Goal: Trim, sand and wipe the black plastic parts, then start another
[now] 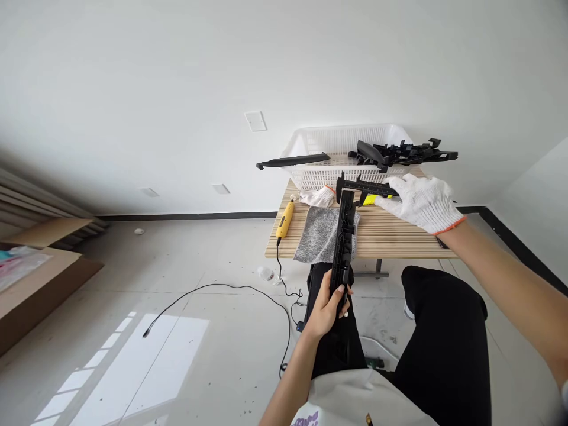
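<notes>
My bare left hand [327, 309] is closed round the lower end of a long black plastic part [342, 245], which slants up and away from me. Its ribbed, hollow side faces me. On my right hand [419, 200] is a white knit glove with an orange cuff, and it grips a black caliper [377, 187] by the beam. The caliper's jaws stand apart around the far end of the plastic part; whether they touch it I cannot tell. A grey cloth [317, 236] lies on the slatted table [390, 234] under the part.
A white plastic basket [319, 176] at the back holds several black parts [403, 155]; a long one [293, 160] lies across its left side. A yellow corded rotary tool [285, 220], a white glove [317, 196] and something yellow [369, 200] are on the table. Its cable [239, 286] runs over the floor.
</notes>
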Demonstrator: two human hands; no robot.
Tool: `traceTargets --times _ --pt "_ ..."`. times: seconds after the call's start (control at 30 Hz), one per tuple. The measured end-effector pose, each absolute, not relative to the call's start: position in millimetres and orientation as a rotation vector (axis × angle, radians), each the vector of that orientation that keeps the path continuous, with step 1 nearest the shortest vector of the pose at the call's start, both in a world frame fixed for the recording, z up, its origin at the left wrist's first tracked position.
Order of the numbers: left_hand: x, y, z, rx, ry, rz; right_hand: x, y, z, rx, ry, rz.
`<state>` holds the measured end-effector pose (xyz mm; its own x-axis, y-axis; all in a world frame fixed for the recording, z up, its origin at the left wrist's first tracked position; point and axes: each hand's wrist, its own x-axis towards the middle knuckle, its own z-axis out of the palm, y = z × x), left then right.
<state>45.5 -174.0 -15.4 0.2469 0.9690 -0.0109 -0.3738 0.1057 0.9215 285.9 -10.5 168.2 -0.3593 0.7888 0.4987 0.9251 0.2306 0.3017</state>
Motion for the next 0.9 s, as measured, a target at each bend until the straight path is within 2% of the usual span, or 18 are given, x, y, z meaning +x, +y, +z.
traceTargets --times 0.37,0.9 --pt "44.9 -173.9 -14.3 0.973 0.783 1.137 293.0 -6.6 166.5 -1.742 -2.454 -0.910" --pt "45.0 -174.6 -17.1 0.972 0.788 1.138 286.3 -15.7 167.8 -1.894 -2.274 -0.644"
